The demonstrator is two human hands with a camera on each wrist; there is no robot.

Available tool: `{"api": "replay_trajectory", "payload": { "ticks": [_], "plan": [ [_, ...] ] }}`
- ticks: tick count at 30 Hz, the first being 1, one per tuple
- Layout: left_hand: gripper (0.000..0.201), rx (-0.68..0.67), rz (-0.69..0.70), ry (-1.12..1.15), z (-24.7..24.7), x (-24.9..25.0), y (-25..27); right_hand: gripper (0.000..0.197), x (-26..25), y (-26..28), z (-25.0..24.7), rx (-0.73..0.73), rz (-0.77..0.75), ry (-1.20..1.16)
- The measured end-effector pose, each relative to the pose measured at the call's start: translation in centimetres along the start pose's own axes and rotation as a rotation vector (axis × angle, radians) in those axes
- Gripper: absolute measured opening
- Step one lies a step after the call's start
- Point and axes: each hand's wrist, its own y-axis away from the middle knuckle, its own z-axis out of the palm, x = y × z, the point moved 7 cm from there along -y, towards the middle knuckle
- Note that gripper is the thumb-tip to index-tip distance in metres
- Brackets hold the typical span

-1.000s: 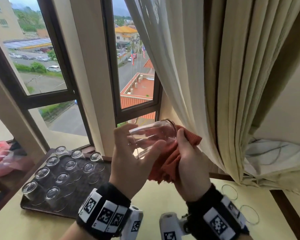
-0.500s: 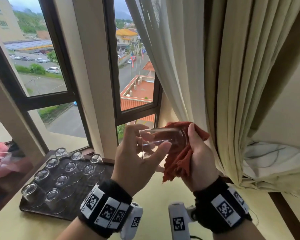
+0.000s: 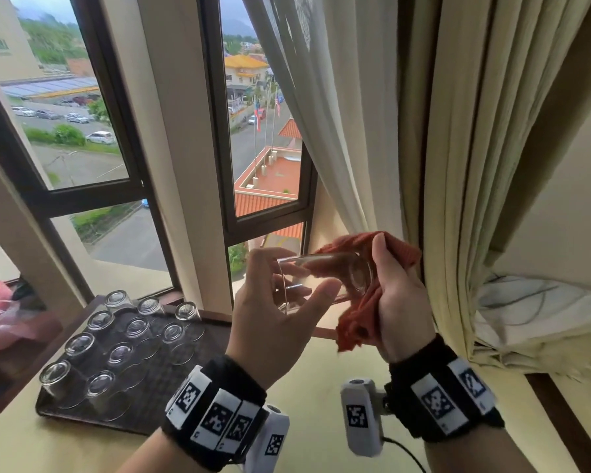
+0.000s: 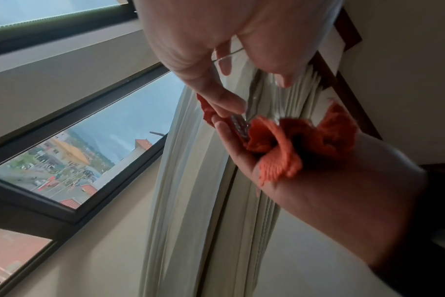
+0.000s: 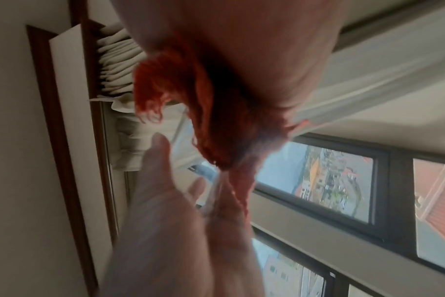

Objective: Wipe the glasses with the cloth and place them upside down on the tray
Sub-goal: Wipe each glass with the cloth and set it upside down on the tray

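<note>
The left hand (image 3: 273,322) holds the glass (image 3: 321,281) sideways in mid-air, right of the tray (image 3: 171,404); the right hand (image 3: 396,302) clutches the cloth (image 3: 359,315) against its base — a loose fingertip hold might let it slip and fall.

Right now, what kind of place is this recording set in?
Probably an upper-floor hotel or guest room: cream curtains, a window high over streets and rooftops, and a dark tray of upturned glasses.

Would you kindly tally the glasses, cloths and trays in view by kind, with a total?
Dark tray: 1
Upside-down glasses standing on it: 10
Held glass, in the left hand: 1
Orange cloth: 1
Total: 13
</note>
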Motion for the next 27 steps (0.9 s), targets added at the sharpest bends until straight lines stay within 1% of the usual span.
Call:
{"api": "replay_trajectory", "payload": {
  "ticks": [2, 3, 4, 5, 7, 8, 9, 11, 13, 15, 17, 18, 20, 22, 24, 25, 27],
  "plan": [
    [0.052, 0.03, -0.01, 0.034, 0.2, 0.3, -0.1, 0.056, 1.1, 0.7, 0.2, 0.001, 0.137, -0.148],
    [0.051, 0.049, -0.041, 0.041, 0.2, 0.3, -0.4, 0.055, 1.8, 1.2, 0.5, -0.02, 0.185, -0.191],
    [0.051, 0.066, -0.085, 0.032, 0.2, -0.1, -0.6, 0.057, 2.4, 1.9, 0.9, -0.035, 0.22, -0.201],
    [0.055, 0.068, -0.139, 0.019, 0.1, -0.6, -0.9, 0.056, 3.0, 2.4, 1.1, -0.04, 0.219, -0.182],
    [0.069, 0.013, -0.279, -0.019, 0.2, -2.3, -1.3, 0.053, 3.9, 2.8, 1.2, -0.025, 0.175, -0.124],
    [0.076, -0.029, -0.361, -0.032, 0.3, -3.1, -1.3, 0.054, 4.0, 2.9, 1.2, -0.001, 0.158, -0.091],
    [0.077, -0.078, -0.44, -0.025, 0.6, -3.7, -1.1, 0.056, 4.2, 2.7, 1.0, 0.016, 0.132, -0.055],
    [0.073, -0.177, -0.569, 0.045, 1.6, -4.3, -0.4, 0.054, 3.8, 2.0, 0.5, 0.038, 0.072, 0.037],
    [0.077, -0.261, -0.642, 0.101, 2.5, -4.9, 0.2, 0.054, 3.3, 1.5, 0.1, 0.021, 0.018, 0.127],
    [0.082, -0.364, -0.68, 0.164, 3.2, -5.3, 0.7, 0.052, 3.0, 1.1, -0.1, -0.022, -0.032, 0.208],
    [0.078, -0.454, -0.733, 0.242, 3.8, -5.4, 1.2, 0.046, 2.2, 1.2, 0.1, -0.069, -0.136, 0.301],
    [0.071, -0.481, -0.746, 0.286, 4.1, -5.4, 1.5, 0.042, 1.8, 1.4, 0.2, -0.09, -0.191, 0.338],
    [0.059, -0.473, -0.756, 0.365, 4.3, -5.4, 1.8, 0.031, 1.1, 1.6, 0.3, -0.107, -0.238, 0.343],
    [0.062, -0.414, -0.74, 0.385, 4.0, -5.7, 1.8, 0.023, 0.7, 1.6, -0.1, -0.11, -0.256, 0.361],
    [0.068, -0.331, -0.703, 0.414, 3.7, -5.7, 1.5, 0.007, 0.5, 1.7, -0.6, -0.109, -0.248, 0.412],
    [0.068, -0.29, -0.68, 0.442, 3.4, -5.5, 1.2, 0.004, 0.5, 1.7, -0.8, -0.109, -0.239, 0.421],
    [0.059, -0.234, -0.637, 0.52, 3.0, -5.0, 0.5, 0.013, 0.8, 1.8, -1.3, -0.077, -0.245, 0.415]
  ]
}}
